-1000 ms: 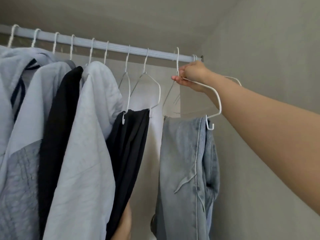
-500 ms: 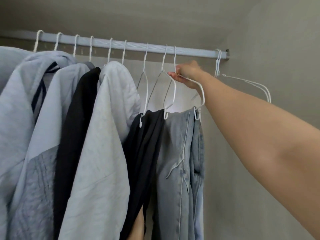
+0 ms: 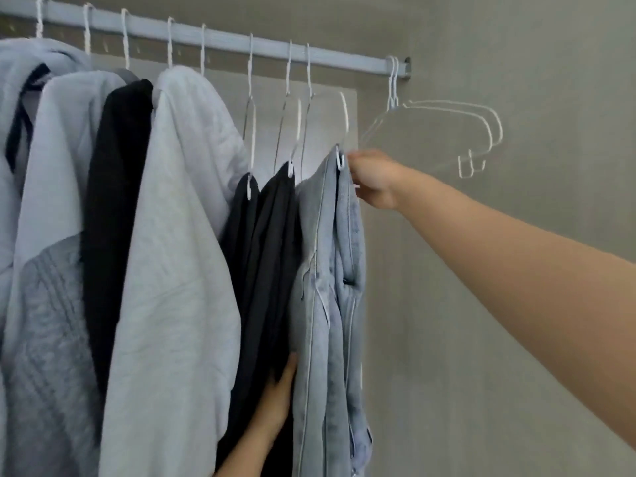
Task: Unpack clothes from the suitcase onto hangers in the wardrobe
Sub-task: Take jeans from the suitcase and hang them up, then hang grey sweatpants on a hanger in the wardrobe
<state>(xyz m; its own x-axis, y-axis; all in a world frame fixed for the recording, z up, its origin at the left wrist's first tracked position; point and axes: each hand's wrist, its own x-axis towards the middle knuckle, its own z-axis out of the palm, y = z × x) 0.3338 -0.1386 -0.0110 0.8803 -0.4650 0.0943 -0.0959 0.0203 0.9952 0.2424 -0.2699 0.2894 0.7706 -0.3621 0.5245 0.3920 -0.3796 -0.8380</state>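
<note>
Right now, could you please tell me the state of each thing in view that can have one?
Jeans: hung on the rail.
Black trousers: hung, touching the jeans.
Jackets: hung, left of the trousers.
Spare hangers: bare, at the rail's right end.
Right hand: pinches the jeans' top corner.
Left hand: flat, fingers straight, against the jeans.

The left hand's fingers were hidden between black trousers and jeans. The right hand's fingertips lay behind the denim. Two empty hangers were blurred.
</note>
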